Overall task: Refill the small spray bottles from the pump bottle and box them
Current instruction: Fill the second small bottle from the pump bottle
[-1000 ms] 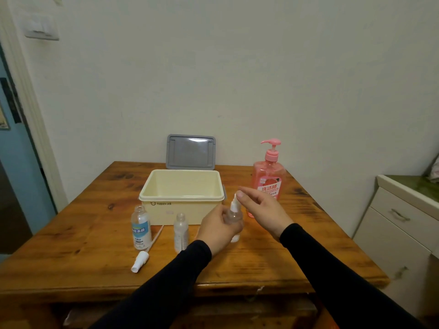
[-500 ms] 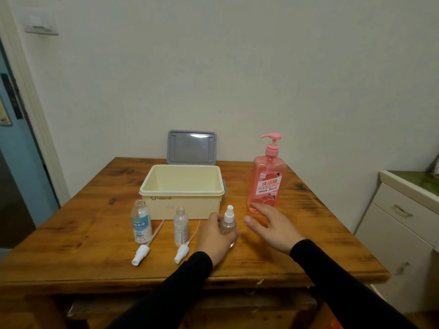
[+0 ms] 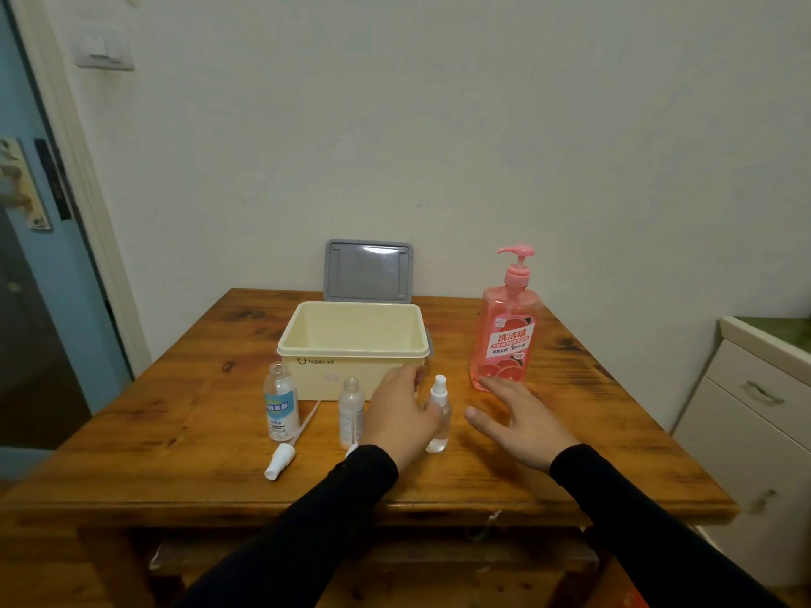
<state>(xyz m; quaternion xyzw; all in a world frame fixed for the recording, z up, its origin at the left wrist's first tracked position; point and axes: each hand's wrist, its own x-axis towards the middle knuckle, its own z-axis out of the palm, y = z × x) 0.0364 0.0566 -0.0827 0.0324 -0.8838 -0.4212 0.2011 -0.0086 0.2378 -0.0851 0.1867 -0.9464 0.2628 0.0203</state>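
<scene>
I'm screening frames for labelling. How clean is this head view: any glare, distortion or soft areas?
Head view: dim, even indoor light; a bright glare patch on the grey lid against the wall; wide-angle bending of the door frame; label text on the blue-label bottle is soft, while the pump bottle reads fairly sharp.

Pink pump bottle (image 3: 504,340) label reading 洗洁精 and "3", cream box (image 3: 351,344) front marked "happy", partly blurred

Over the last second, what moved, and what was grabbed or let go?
The capped spray bottle came down from mid-air and now stands on the table. The left hand is still beside it; the right hand left the cap and spread open. The box, pump bottle and two uncapped bottles stayed put.
</scene>
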